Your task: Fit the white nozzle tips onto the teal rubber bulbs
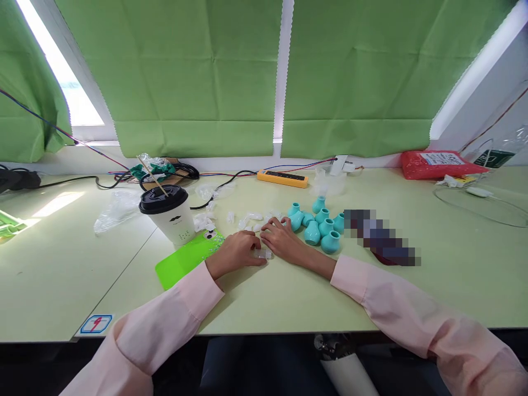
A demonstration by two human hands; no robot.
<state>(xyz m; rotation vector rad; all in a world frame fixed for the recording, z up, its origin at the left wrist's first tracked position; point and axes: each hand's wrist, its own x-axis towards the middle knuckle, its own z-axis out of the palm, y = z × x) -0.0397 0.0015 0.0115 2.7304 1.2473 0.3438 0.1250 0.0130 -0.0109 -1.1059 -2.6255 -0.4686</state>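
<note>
My left hand (238,253) rests on the table with its fingers curled and its thumb low. A small clear plastic piece (264,253) lies in its grip, showing between thumb and fingers. Close beside it, my right hand (282,241) has bent fingers set apart, their tips down near the loose clear plastic pieces (252,218). Nothing can be seen held in it, though its palm side is hidden. Just beyond the right wrist stand several small turquoise vases (312,233), grouped together, some upright and some tilted.
A lidded paper cup (175,224) with a stirrer stands left, beside a bright green phone case (177,268). Farther back lie a yellow power strip (282,179), black cables (185,169) and a red package (437,164). A blurred dark object (381,239) lies right of the vases.
</note>
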